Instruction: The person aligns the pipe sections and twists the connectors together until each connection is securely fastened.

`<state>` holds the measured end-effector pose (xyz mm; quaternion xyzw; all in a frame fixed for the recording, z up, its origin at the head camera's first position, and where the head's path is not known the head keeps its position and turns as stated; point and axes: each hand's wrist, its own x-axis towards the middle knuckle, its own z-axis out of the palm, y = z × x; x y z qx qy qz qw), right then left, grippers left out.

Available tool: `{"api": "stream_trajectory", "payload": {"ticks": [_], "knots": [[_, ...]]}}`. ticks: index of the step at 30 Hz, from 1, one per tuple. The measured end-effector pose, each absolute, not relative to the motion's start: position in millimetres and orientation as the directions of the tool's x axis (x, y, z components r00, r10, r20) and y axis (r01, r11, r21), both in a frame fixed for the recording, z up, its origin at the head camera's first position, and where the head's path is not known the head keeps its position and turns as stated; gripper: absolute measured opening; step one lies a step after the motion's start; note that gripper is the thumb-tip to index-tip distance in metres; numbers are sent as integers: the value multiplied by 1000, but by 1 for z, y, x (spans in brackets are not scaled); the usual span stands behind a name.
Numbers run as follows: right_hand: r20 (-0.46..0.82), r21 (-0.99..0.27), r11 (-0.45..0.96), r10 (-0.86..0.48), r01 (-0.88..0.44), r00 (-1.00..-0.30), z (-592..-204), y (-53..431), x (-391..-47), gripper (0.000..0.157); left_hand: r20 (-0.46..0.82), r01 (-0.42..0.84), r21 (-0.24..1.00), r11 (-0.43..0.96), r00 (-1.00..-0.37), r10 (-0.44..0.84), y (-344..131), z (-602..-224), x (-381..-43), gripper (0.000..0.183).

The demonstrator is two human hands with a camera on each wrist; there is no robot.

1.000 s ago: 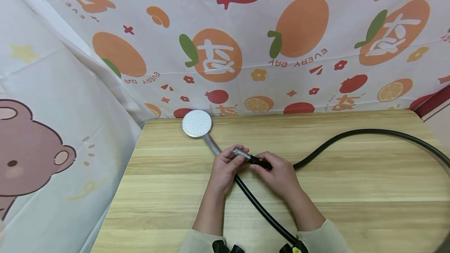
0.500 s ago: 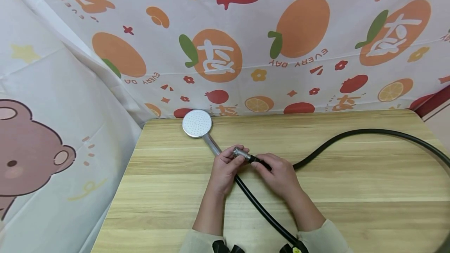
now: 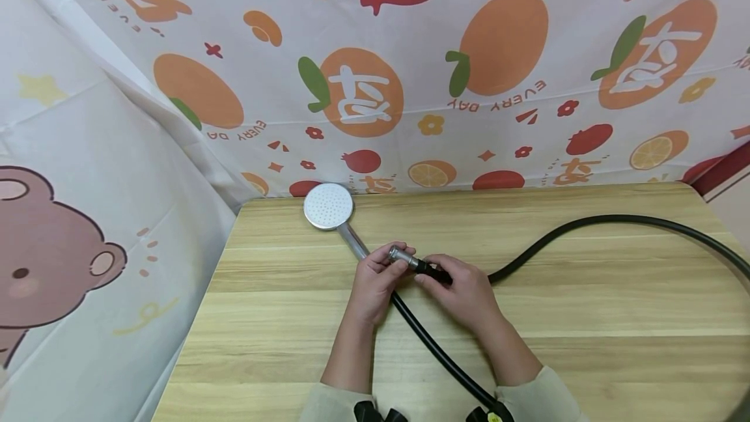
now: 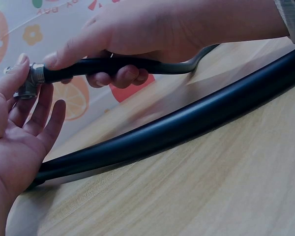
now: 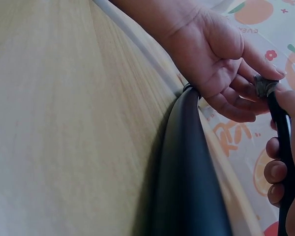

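In the head view my left hand (image 3: 374,285) pinches a silver metal connector (image 3: 403,256) between thumb and fingers. A short side outlet (image 4: 25,92) points down from it in the left wrist view. My right hand (image 3: 464,288) grips the black hose (image 3: 433,271) just behind this connector. The hose meets the connector's collar (image 4: 38,73); whether it is screwed on I cannot tell. Behind my left hand a shower head (image 3: 328,206) lies on the table, its round nozzle face up. Part of its silver handle (image 3: 353,241) is hidden by that hand.
From the handle a black hose length (image 3: 439,347) runs under my hands toward my right sleeve (image 3: 536,396). Another stretch of hose (image 3: 621,219) arcs off to the right. A fruit-print cloth (image 3: 428,83) hangs behind the wooden table (image 3: 263,344).
My right thumb and fingers shift slightly on the hose, pressing closer together half a second ago and spreading a little now. My left hand and the shower head stay put.
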<state>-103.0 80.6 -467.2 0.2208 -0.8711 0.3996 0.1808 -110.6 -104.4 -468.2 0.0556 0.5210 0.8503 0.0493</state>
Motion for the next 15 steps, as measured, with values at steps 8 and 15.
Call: {"api": "stream_trajectory", "payload": {"ticks": [8,15], "knots": [[507,-627,565,-226,-536,-832,-467,81,-103,38,40,-30,892,-451,-989,143,-105,-469,-111,23],[507,-627,570,-220,-531,-834,-467,81,-103,31,43,-26,894,-448,-989,143,-105,-470,-112,22]]}}
